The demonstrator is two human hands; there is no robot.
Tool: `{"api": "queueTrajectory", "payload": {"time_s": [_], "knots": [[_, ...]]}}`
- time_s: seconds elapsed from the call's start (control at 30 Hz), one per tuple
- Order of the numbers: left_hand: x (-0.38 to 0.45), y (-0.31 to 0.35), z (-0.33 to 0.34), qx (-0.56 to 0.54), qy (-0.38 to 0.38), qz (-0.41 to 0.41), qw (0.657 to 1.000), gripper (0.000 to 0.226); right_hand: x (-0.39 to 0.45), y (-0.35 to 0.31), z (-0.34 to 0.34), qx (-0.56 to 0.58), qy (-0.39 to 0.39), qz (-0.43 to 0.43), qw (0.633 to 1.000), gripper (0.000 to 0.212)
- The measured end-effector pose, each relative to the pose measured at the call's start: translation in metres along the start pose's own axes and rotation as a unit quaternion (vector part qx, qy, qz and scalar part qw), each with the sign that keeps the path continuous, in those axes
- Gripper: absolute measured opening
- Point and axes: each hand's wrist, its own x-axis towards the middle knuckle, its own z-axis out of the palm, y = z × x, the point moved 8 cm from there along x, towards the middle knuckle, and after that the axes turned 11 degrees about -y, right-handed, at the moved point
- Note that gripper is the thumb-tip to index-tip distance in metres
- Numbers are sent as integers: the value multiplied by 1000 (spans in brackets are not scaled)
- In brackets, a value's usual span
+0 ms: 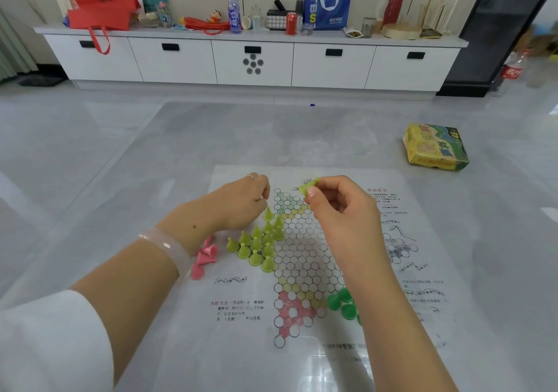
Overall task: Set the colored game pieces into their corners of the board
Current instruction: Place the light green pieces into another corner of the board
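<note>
While yellow-green pegs (pixel 259 240) fill board's (pixel 305 259) left corner, right hand (pixel 335 207) pinches one peg (pixel 311 186) over far corner; left hand (pixel 241 201) curled, fingertips at pegs, grip unclear. Pink pegs (pixel 203 256), green pegs (pixel 342 302) unplaced.

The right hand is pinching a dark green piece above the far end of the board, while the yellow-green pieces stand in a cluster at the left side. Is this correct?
Not quite. The piece pinched by the right hand is a yellow-green piece, not dark green; the dark green pieces lie by the near right of the board. The rest holds: the yellow-green cluster stands at the left, as the head view shows.
</note>
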Motion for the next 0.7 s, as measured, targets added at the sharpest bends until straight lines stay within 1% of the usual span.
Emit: {"api": "queueTrajectory", "payload": {"time_s": [0.07, 0.13, 0.23, 0.4, 0.47, 0.53, 0.6, 0.7], "knots": [[1, 1, 2, 36, -5, 11, 999, 26, 0, 1, 0, 0, 1, 2, 1000, 5], [4, 1, 1, 74, 6, 29, 997, 29, 1, 1, -1, 0, 2, 2, 1000, 5], [6, 2, -4, 90, 37, 48, 994, 24, 1, 1, 0, 3, 1, 2, 1000, 5], [8, 4, -7, 105, 70, 49, 991, 19, 1, 3, 1, 0, -1, 3, 1000, 5], [3, 5, -15, 67, 108, 57, 990, 15, 1, 4, 1, -2, 0, 5, 1000, 5], [-11, 3, -28, -8, 161, 54, 985, 12, 1, 5, 0, -5, 3, 9, 1000, 5], [-29, -1, -39, -79, 215, 39, 973, 15, 1, 6, -2, -9, 8, 18, 1000, 5], [-67, -6, -48, -129, 299, 7, 945, 23, -1, 10, -4, -26, 11, 37, 999, 5]]}}
